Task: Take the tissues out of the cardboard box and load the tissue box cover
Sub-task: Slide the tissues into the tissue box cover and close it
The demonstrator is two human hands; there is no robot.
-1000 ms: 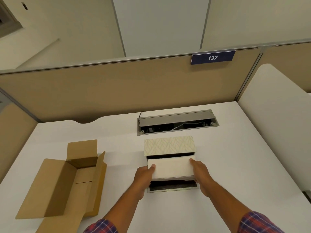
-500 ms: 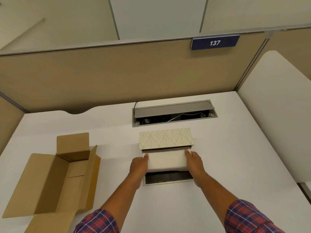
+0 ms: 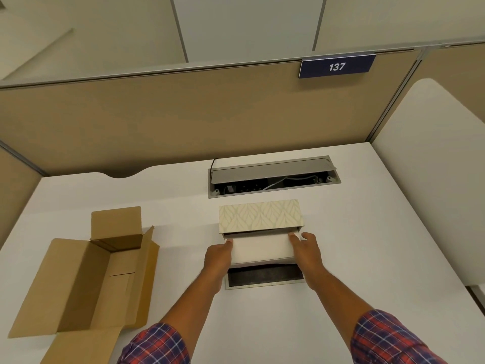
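A cream tissue box cover [image 3: 260, 214] with a leaf pattern lies on the white desk, its open side facing me. A white stack of tissues [image 3: 261, 248] sits partly inside that opening. My left hand [image 3: 218, 258] grips the stack's left end and my right hand [image 3: 308, 252] grips its right end. Just in front of the stack lies the cover's flat base panel [image 3: 265, 278] with a dark inner face. The brown cardboard box [image 3: 86, 274] lies open on the left of the desk with nothing visible inside.
An open grey cable hatch [image 3: 273, 177] with wires is set into the desk behind the cover. Tan partition walls [image 3: 183, 114] close the back and left. A white rounded panel [image 3: 430, 179] stands on the right. A blue sign [image 3: 337, 66] reads 137.
Both hands have pushed the tissue stack away from me, further into the cover's opening. More of the dark base panel shows in front of the stack.
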